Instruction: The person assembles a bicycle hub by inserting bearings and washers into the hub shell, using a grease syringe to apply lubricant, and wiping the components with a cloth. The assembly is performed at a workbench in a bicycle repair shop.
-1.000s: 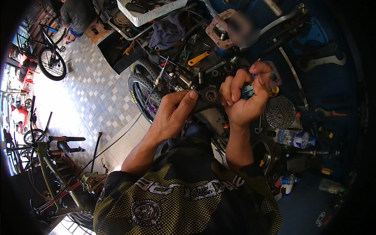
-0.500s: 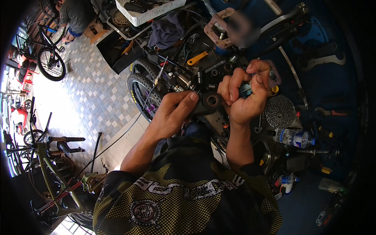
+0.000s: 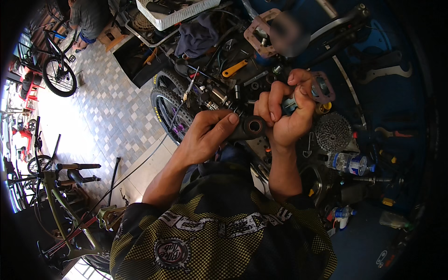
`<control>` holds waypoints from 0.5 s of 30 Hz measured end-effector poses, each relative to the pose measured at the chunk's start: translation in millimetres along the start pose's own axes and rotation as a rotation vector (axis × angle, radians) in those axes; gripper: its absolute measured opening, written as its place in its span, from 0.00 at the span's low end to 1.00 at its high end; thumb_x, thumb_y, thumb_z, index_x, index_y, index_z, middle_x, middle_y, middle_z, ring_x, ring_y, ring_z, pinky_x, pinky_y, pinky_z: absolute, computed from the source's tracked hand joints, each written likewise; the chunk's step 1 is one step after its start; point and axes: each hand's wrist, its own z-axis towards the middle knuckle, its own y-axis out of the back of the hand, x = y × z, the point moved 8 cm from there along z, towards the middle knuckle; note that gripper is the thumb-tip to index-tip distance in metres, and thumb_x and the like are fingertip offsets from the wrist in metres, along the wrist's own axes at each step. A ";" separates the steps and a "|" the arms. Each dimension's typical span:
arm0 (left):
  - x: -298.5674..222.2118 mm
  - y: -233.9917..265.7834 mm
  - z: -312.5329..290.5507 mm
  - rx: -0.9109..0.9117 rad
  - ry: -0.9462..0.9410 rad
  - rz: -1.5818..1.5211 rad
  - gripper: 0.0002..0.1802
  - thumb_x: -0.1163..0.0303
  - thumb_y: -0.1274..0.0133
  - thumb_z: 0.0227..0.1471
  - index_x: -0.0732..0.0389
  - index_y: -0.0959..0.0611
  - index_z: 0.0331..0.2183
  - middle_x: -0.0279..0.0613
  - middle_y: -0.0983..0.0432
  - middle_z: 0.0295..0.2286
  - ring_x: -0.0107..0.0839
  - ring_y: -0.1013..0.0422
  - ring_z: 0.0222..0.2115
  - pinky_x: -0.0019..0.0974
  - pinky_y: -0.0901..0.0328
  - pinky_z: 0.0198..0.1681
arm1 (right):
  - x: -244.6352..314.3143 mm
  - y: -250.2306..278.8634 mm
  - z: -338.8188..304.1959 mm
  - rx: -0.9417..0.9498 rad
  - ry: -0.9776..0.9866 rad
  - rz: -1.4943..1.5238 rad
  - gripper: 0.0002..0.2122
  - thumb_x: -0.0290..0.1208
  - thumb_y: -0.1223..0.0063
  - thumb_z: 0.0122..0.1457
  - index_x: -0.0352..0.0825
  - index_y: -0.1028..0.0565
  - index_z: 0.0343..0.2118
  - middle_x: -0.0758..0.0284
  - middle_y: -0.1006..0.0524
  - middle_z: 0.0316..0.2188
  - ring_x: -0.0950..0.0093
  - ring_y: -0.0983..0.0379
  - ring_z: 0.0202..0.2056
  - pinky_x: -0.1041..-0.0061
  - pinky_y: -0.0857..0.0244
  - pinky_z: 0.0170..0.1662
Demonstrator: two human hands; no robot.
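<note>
My left hand is closed around a black part with a round hole at its end, the thumb lying along its top. A brownish ring shows inside the hole. Just right of that end is my right hand, raised, its fingers curled and the thumb meeting the index finger. A small pale blue-grey piece shows between its fingers; I cannot tell its kind or whether it is held. Beyond the hands lie a yellow crank-shaped tool, small sockets and a bicycle shock.
A cassette and a water bottle lie right of my right forearm. Farther off are a grey cloth and a white basket. Bicycle wheels stand left of the bench; a frame is at lower left. Another person sits at upper left.
The black part has turned slightly, so its hole faces differently and less of the brownish ring shows. My right hand has shifted a little to the left, closer to it.
</note>
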 end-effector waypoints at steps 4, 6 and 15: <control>-0.7 2.5 0.8 -0.012 0.009 0.015 0.28 0.53 0.53 0.71 0.69 0.19 0.28 0.30 0.33 0.17 0.19 0.37 0.20 0.31 0.43 0.23 | -4.2 -0.1 -0.8 -0.020 -0.043 0.026 0.12 0.42 0.74 0.72 0.42 0.37 0.47 0.70 0.42 0.13 0.80 0.52 0.10 0.77 0.51 0.15; -1.2 3.0 1.2 -0.010 0.018 0.016 0.28 0.53 0.53 0.71 0.69 0.19 0.28 0.30 0.33 0.17 0.19 0.37 0.20 0.31 0.43 0.22 | -5.3 0.2 -1.4 -0.026 -0.055 0.025 0.12 0.42 0.74 0.72 0.42 0.37 0.47 0.71 0.43 0.13 0.80 0.52 0.10 0.77 0.51 0.15; 0.8 4.0 1.4 0.004 0.010 0.009 0.28 0.54 0.53 0.71 0.68 0.20 0.28 0.29 0.34 0.16 0.18 0.38 0.19 0.32 0.44 0.22 | -7.4 -0.3 -1.5 -0.068 -0.092 0.006 0.12 0.41 0.72 0.72 0.42 0.36 0.46 0.70 0.43 0.12 0.80 0.52 0.10 0.78 0.53 0.14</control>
